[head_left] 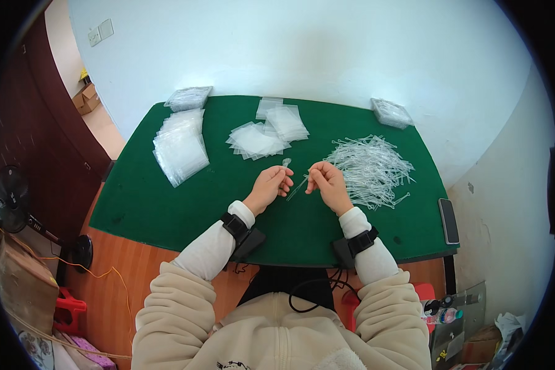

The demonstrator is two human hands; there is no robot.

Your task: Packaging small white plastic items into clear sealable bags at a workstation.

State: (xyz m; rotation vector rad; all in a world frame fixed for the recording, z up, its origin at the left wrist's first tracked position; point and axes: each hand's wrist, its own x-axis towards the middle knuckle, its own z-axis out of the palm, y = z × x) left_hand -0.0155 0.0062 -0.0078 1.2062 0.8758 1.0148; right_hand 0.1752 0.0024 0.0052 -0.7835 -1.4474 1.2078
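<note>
My left hand (267, 189) is closed around a few clear plastic sticks, whose looped ends (286, 162) stick out above the fingers. To its right, my right hand (328, 185) pinches thin clear plastic sticks (296, 189) that slant down toward the left hand. How many sticks each hand has is too fine to tell. Just beyond the right hand lies a big loose pile of clear looped sticks (376, 169). Farther from me, clear flat plastic bags (257, 140) lie fanned out, overlapping a second group of bags (288, 123).
Filled-looking clear bags are stacked at the green table's (228, 216) far left, with a fanned row of bags (182, 151) before them. Another packed bag (391, 113) sits at the far right corner. A phone (448, 221) lies on the right edge. A fan (12, 197) stands left.
</note>
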